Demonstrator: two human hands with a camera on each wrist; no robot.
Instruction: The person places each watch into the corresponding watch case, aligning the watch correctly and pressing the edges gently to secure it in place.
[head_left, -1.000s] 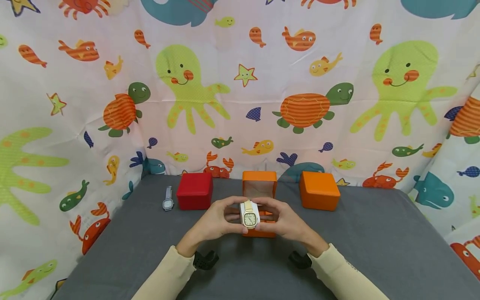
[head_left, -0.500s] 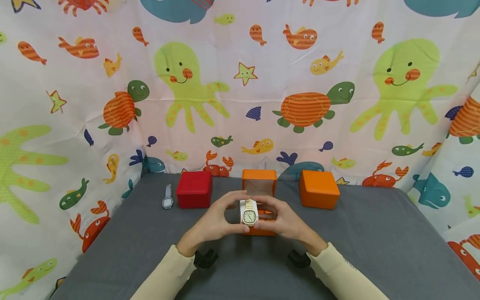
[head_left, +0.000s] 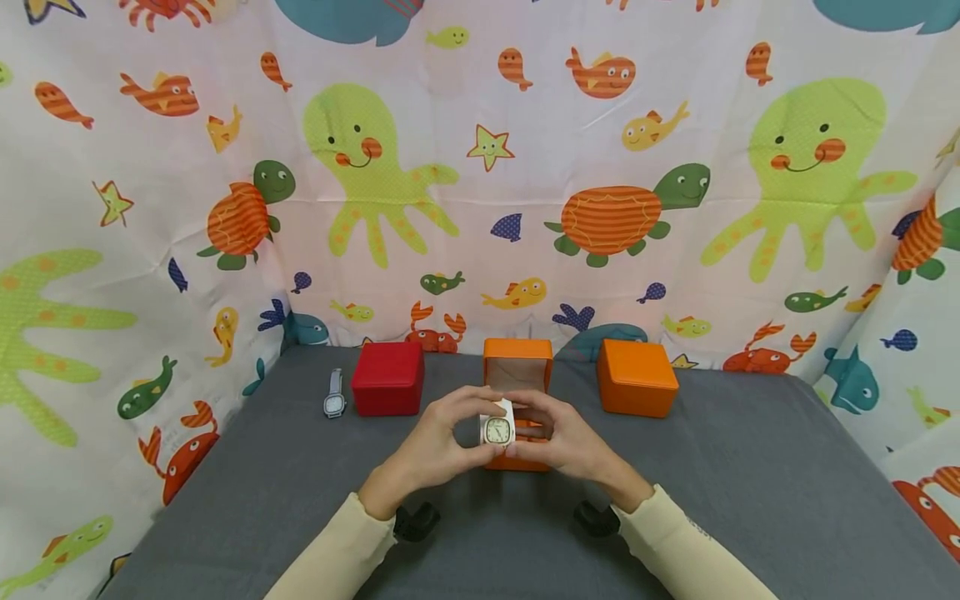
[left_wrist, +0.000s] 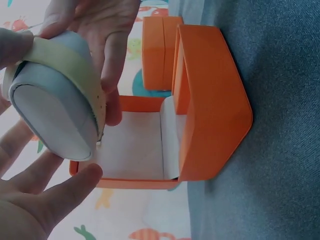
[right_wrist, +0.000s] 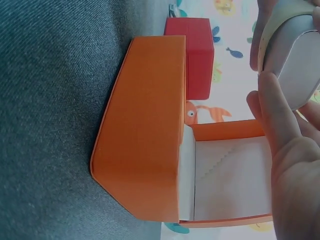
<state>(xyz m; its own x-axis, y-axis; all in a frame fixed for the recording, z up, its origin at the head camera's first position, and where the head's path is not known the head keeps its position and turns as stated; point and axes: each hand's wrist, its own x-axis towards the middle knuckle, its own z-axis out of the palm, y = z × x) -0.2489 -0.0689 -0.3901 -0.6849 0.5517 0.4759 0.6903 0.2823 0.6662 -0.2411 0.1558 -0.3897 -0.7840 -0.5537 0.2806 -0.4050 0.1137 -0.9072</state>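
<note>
Both hands hold a cream-strapped wristwatch [head_left: 497,431] with a squarish pale dial, wrapped round a white watch cushion [left_wrist: 52,117]. My left hand [head_left: 441,433] has its thumb at the lower edge of the watch and its index finger across the top of the strap. On the other side my right hand [head_left: 558,429] grips the cushion between thumb and fingers. Just beyond them stands an orange watch box [head_left: 517,358], its lid raised and its pale lining showing. The hands hide part of that box in the head view.
Left of the open box sits a closed red box [head_left: 387,379], with a grey-strapped watch [head_left: 334,396] lying beside it. A closed orange box [head_left: 637,379] stands to the right. Behind the grey table [head_left: 750,475] hangs a sea-animal print curtain [head_left: 491,100].
My left index finger has moved in over the top of the strap, hiding its upper part, and the left thumb has shifted slightly right. My right hand keeps its grip.
</note>
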